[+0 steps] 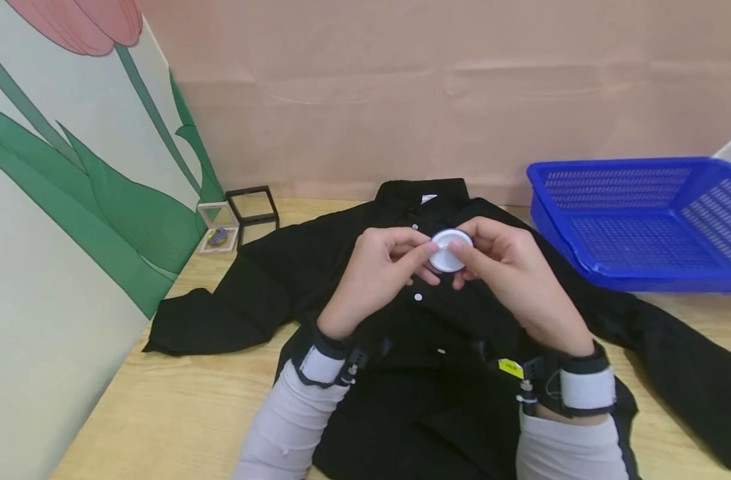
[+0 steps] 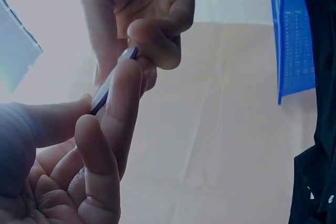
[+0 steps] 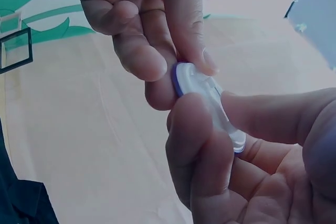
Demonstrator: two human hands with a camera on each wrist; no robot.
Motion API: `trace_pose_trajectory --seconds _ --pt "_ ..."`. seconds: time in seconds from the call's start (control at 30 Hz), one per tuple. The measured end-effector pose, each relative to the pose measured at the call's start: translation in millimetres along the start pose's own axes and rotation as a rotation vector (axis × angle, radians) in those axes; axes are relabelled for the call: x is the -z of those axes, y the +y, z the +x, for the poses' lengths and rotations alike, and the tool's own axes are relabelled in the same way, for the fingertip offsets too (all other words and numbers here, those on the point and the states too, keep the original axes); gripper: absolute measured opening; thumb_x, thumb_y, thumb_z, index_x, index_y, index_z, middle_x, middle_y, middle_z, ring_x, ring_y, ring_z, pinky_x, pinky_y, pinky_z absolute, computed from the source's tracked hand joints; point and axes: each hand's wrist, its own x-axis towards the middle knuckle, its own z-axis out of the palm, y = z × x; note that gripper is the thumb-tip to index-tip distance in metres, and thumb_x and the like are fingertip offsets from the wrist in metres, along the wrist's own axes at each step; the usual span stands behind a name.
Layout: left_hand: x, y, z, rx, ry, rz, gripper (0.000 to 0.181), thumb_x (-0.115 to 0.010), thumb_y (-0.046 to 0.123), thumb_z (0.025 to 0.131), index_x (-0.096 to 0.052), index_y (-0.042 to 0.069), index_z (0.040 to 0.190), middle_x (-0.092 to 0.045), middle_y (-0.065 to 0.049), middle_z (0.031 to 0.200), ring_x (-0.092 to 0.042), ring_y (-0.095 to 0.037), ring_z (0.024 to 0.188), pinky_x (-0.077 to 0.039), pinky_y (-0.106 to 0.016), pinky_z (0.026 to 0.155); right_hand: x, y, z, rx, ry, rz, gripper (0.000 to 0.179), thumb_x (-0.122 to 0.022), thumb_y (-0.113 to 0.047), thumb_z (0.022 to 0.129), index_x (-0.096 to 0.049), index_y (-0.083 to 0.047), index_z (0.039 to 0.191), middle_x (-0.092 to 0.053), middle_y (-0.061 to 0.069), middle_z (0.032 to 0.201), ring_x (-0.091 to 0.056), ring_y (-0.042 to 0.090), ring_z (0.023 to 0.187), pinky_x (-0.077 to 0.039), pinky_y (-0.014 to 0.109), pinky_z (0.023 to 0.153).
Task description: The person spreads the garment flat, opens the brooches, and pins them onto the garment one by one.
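White disc (image 1: 447, 261) between fingers (image 1: 409, 236) of left hand (image 1: 377, 270) and right hand (image 1: 517, 273)

My pale-grey sleeves (image 1: 281, 427) and blue-rimmed white disc (image 1: 446, 262) stand out against the plain black shirt (image 1: 425, 327) with white buttons (image 1: 418, 297); a blue basket (image 1: 665, 279) sits right of the shirt, pink-and-green tulips (image 1: 89, 23) on white left of it.

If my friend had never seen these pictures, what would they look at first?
Probably the big black shirt spread on the table, and the bright blue basket at the right of the head view. Then perhaps the little round white disc that the left hand and right hand pinch over the shirt, or the pink tulip picture at the upper left.
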Motion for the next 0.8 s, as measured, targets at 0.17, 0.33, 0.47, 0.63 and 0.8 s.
trace_pose_trajectory --seconds 0.17,0.33,0.47,0.63,0.8 --pt "-0.1 2.6 -0.4 -0.017 0.018 0.033 0.015 -0.066 0.009 0.095 -0.073 -0.003 0.101 -0.075 -0.015 0.083 -0.072 -0.011 0.066 -0.056 -0.029 0.06 1.3 -1.8 1.0 0.033 -0.006 -0.018 0.023 -0.058 -0.019 0.101 -0.062 -0.003 0.116 -0.068 0.003 0.099 -0.066 0.02 0.078 -0.058 0.025 0.071" --pt "-1.5 3.5 -3.3 -0.013 0.025 0.058 0.014 -0.065 0.009 0.095 -0.073 -0.003 0.1 -0.075 -0.014 0.081 -0.07 -0.009 0.061 -0.057 -0.027 0.062 -0.3 -0.8 0.2 0.023 -0.026 -0.003 0.022 -0.058 -0.018 0.1 -0.062 -0.001 0.114 -0.068 0.004 0.099 -0.067 0.02 0.076 -0.059 0.026 0.071" --pt "-2.4 3.2 -5.2 -0.025 0.043 0.087 0.013 -0.066 0.008 0.095 -0.073 -0.002 0.099 -0.075 -0.012 0.079 -0.069 -0.008 0.058 -0.057 -0.025 0.064 -1.9 -0.1 0.8 0.027 -0.035 -0.002 0.021 -0.058 -0.017 0.1 -0.062 -0.001 0.113 -0.068 0.006 0.099 -0.067 0.021 0.075 -0.059 0.026 0.071" --pt "-4.4 3.5 -4.4 -0.034 0.058 0.121 0.014 -0.066 0.01 0.095 -0.073 -0.002 0.1 -0.074 -0.013 0.077 -0.067 -0.006 0.057 -0.054 -0.023 0.062 -2.2 0.6 1.9 0.017 -0.024 -0.011 0.021 -0.058 -0.015 0.1 -0.062 0.0 0.114 -0.068 0.008 0.1 -0.067 0.021 0.075 -0.059 0.025 0.071" --pt "-5.5 2.7 -3.0 -0.036 0.058 0.138 0.015 -0.066 0.01 0.095 -0.073 -0.002 0.1 -0.073 -0.013 0.076 -0.066 -0.006 0.057 -0.053 -0.022 0.06 -0.2 2.6 1.7 -0.004 -0.035 -0.019 0.021 -0.059 -0.014 0.1 -0.061 -0.001 0.115 -0.067 0.011 0.103 -0.067 0.02 0.077 -0.058 0.024 0.073"
